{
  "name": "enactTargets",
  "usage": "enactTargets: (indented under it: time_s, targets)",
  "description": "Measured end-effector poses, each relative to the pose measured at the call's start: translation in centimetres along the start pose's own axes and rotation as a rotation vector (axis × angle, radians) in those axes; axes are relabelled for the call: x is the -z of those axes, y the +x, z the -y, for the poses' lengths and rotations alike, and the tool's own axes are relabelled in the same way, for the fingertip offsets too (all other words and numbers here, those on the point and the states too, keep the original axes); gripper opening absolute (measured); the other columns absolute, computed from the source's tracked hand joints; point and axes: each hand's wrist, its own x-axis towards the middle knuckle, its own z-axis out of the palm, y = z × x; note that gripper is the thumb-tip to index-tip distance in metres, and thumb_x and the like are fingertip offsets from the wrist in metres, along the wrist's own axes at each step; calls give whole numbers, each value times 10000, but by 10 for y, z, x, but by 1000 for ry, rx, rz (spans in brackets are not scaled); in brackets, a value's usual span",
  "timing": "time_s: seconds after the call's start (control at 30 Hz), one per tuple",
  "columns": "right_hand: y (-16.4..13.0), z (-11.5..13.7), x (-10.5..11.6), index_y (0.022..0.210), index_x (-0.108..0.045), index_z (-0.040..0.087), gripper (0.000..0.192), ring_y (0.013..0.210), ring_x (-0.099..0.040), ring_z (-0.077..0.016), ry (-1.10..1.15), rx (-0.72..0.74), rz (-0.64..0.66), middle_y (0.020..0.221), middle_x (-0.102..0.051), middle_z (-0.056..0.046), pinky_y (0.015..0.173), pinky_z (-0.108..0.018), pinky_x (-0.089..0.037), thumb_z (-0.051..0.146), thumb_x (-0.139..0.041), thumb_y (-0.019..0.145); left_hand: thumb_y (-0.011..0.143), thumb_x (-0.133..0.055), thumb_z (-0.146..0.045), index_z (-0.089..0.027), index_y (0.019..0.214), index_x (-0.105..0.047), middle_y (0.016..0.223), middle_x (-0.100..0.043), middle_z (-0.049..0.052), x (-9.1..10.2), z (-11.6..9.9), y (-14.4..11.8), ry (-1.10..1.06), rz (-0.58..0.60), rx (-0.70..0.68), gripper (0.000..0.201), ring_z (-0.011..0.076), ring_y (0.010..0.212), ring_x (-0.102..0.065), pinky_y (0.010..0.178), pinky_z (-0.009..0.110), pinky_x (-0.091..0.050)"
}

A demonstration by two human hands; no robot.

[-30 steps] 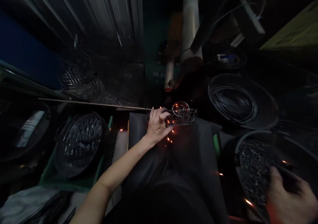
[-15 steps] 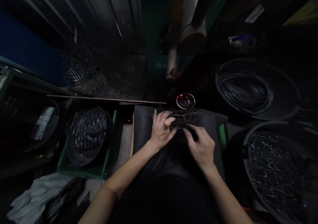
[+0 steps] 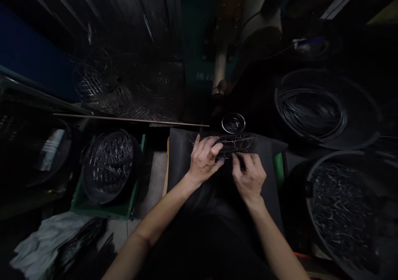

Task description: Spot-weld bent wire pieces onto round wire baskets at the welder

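At the centre of the view, a little above the middle, a wire frame (image 3: 231,143) is held flat on a dark cloth-covered surface (image 3: 264,189) by both hands. The left hand (image 3: 203,158) is laid over the frame's left end, its fingers (image 3: 214,145) curled and pressed down on the wires. The right hand (image 3: 250,176) sits at five o'clock from the left one, touching the frame's near edge; its fingertips (image 3: 238,160) are pinched together on a wire there, though what exactly lies between them cannot be made out in the dim light.

Just beyond the frame, at twelve o'clock, a small shiny round dish (image 3: 233,123) is seen, close to the frame but apart from it. A thin rod (image 3: 130,119) runs off toward nine o'clock from the surface's far edge.

At nine o'clock from the hands, well apart, a round wire basket (image 3: 107,164) is set in a green tray (image 3: 124,207). At two o'clock a dark tub holding a coil of wire (image 3: 311,112) is seen, and at four o'clock a second tub (image 3: 342,205) filled with small metal pieces. At eight o'clock, near the lower edge, pale crumpled cloth (image 3: 40,242) lies.
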Motion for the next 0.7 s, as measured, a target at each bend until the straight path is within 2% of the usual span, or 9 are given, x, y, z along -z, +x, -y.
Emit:
enactTargets:
  time_s: [0.23,0.37,0.43,0.5,0.57,0.6,0.63,0.67,0.7]
  targets:
    - [1,-1,2,806,-642,199,191,675,-594,-137,87,1,19,759,-619,-38,654,-255,-501,320,-522,891,772,-614,-258,-251,1149,-390,1185,-594,76,1,1,-2,38,-7,4,439,210,1093,-570,1050,499,-356]
    - [-5,14,11,826,-640,198,164,695,-598,-129,174,5,40,756,-626,-27,692,-253,-503,268,-511,899,774,-630,-252,-261,1163,-407,1189,-597,71,14,-8,-2,0,-4,-6,448,223,1067,-570,940,434,-428]
    - [-3,11,17,876,-645,201,173,735,-612,-126,204,-8,73,793,-643,-26,728,-253,-505,263,-487,909,760,-648,-240,-262,1191,-417,1198,-599,82,21,-8,2,5,16,-11,489,245,1048,-573,895,432,-430]
    - [0,-13,31,948,-646,202,204,801,-625,-139,154,-82,70,869,-661,-42,772,-275,-501,312,-479,906,734,-672,-226,-255,1240,-402,1215,-596,100,24,-4,10,23,57,-7,574,271,1051,-570,900,456,-416]
    - [-5,-57,64,968,-642,192,283,866,-624,-177,-12,-262,-9,923,-663,-79,806,-328,-486,406,-478,882,721,-692,-234,-245,1281,-377,1251,-577,116,22,0,17,23,85,-3,642,290,1103,-551,940,482,-395]
    - [-12,-82,86,937,-643,184,332,870,-621,-201,-117,-396,-73,909,-658,-102,802,-362,-475,457,-469,864,721,-700,-252,-242,1293,-366,1274,-564,120,21,0,19,18,95,-8,662,300,1153,-527,980,504,-369]
    - [-20,-109,110,834,-641,189,372,812,-616,-220,-259,-536,-114,821,-640,-110,763,-392,-465,523,-477,824,723,-710,-280,-239,1300,-357,1303,-544,125,20,-1,19,13,103,-16,678,310,1214,-488,1025,531,-327]
    - [-31,-135,132,682,-606,218,401,708,-598,-225,-385,-661,-83,684,-591,-91,702,-410,-447,601,-511,754,722,-719,-318,-234,1305,-349,1340,-513,135,20,-2,17,15,118,-25,695,323,1277,-433,1063,564,-272]
    - [-41,-162,150,528,-530,244,419,574,-549,-223,-410,-724,-50,534,-495,-61,623,-433,-411,637,-581,665,717,-728,-362,-228,1311,-343,1383,-468,151,20,-2,14,27,141,-31,721,341,1332,-364,1085,602,-214]
